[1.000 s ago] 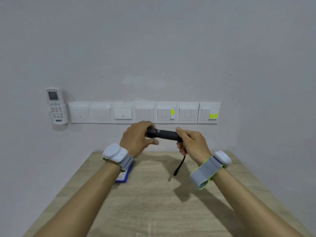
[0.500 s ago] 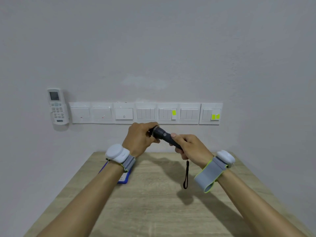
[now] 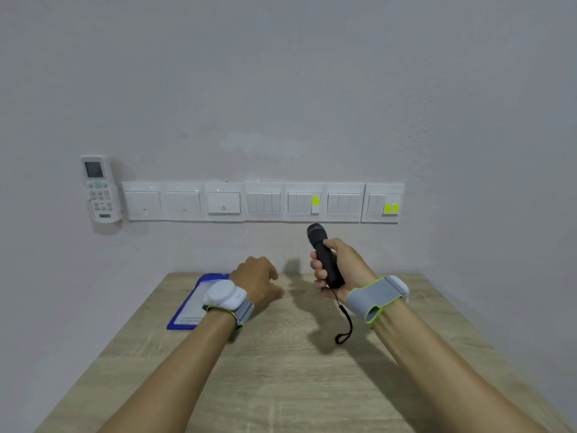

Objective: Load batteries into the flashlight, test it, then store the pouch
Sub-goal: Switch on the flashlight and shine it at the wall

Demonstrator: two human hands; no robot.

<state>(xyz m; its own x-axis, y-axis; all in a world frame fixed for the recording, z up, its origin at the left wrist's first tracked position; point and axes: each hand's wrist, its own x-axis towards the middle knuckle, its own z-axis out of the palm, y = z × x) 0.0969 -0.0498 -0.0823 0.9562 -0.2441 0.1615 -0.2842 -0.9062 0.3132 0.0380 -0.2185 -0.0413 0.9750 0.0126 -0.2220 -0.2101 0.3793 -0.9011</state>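
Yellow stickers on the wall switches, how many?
3: one yellow sticker on the fifth switch plate from the left, two side by side on the rightmost plate.

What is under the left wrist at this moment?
A blue pouch lies flat on the table, its near right part covered by the left hand's wristband. Its contents cannot be seen.

Flashlight (image 3: 324,257): black, cylindrical, near upright, head up, tilted slightly left; you hold it above table, black wrist strap dangling below. Pouch (image 3: 190,304): blue-edged, clear-fronted, flat on table at far left.
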